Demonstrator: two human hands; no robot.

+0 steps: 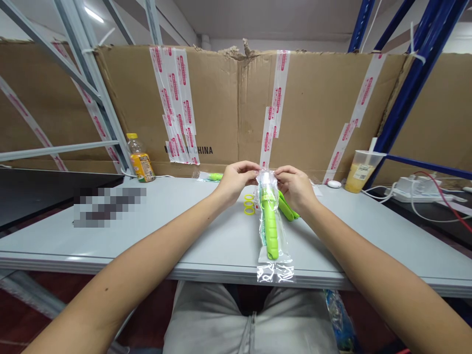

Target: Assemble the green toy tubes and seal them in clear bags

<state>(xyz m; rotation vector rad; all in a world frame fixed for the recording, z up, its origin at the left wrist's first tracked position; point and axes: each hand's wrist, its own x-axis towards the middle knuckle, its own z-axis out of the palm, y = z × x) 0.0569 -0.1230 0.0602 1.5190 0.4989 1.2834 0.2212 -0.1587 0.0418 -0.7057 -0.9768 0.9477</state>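
Note:
Between my two hands is a clear plastic bag (283,241) with a bright green ribbed handle (271,226) inside; the handle's clear upper end points away from me. My left hand (236,182) pinches the bag's far left corner. On the opposite corner, the fingers of my right hand (297,187) are closed too. The bag's near end hangs over the table's front edge. Several yellow rings (249,204) lie beside the bag on the left. A folded green item (287,206) rests under my right hand, partly hidden by it.
Farther back lies another bagged green item (215,176). A juice bottle (140,160) stands back left. At the right are a drink cup (361,172), a white oval case (334,184) and a power strip (413,189) with cables. A cardboard wall (221,108) closes off the table's (165,196) rear.

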